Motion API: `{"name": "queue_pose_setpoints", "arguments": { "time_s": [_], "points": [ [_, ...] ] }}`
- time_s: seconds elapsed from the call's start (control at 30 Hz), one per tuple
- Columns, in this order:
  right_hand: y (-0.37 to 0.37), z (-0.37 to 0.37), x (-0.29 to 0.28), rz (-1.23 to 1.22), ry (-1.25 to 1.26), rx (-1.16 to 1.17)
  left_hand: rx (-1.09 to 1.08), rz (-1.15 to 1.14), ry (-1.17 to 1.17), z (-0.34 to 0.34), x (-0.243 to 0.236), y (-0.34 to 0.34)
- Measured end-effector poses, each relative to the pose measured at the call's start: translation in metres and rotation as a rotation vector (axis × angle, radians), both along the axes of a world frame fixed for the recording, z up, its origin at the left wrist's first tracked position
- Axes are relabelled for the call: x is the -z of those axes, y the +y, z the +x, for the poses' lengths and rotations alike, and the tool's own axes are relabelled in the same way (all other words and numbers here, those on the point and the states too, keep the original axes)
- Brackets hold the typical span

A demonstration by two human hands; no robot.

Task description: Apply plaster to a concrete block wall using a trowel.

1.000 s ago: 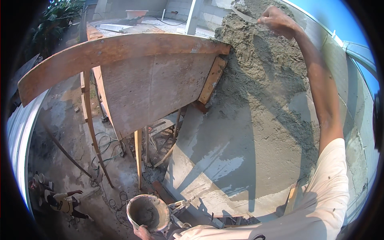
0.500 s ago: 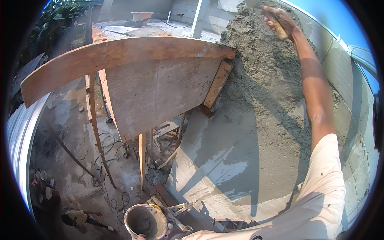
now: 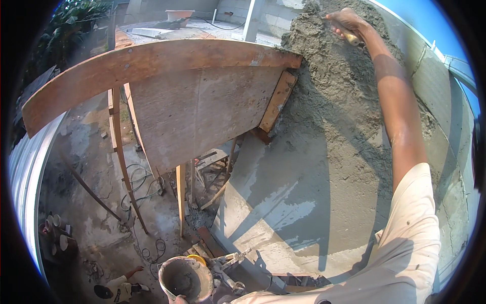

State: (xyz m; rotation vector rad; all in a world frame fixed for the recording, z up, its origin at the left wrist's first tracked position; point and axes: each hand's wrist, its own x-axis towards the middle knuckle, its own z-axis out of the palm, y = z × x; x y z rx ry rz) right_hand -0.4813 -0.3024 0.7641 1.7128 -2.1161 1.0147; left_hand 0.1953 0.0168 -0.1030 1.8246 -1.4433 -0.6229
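My right arm stretches up to the far right, where my right hand (image 3: 347, 21) is closed round the wooden handle (image 3: 353, 39) of a trowel. Its blade is hard to make out against the rough wet mortar (image 3: 324, 66) on the wall. Lower down, that grey coat becomes smoother (image 3: 304, 172). At the bottom edge stands a bucket (image 3: 163, 278) with grey mortar inside. Part of my left hand (image 3: 179, 300) shows at its near rim, the fingers curled against it; the rest lies out of frame.
A curved wooden form board (image 3: 167, 55) with a panel (image 3: 197, 111) juts out left of the wall, above timber props (image 3: 180, 197). Far below, a person (image 3: 119, 290) is on the ground near cables (image 3: 152, 251). Corrugated sheeting (image 3: 30, 177) borders the left.
My right hand has shifted slightly left with the trowel, and its handle has tilted. The person below has moved right and nearer the bottom edge. The view has shifted a little.
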Motion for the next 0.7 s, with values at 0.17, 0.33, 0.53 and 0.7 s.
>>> {"name": "queue_pose_setpoints", "arguments": {
  "time_s": [0.17,0.33,0.53,0.7],
  "points": [
    [0.065,0.062,-0.015,0.058,0.477,0.048,0.038,-0.063,-0.205,0.004,0.034,-0.005],
    [0.109,0.124,-0.01,0.21,0.518,0.132,0.008,0.17,-0.039,-0.025,-0.029,-0.032],
    [0.1,0.113,0.013,0.297,-0.342,-0.486,0.055,0.025,-0.045,-0.022,0.003,-0.033],
    [0.044,0.039,0.033,0.098,0.115,-0.071,-0.213,0.162,0.823,-0.038,-0.018,-0.031]
  ]
}}
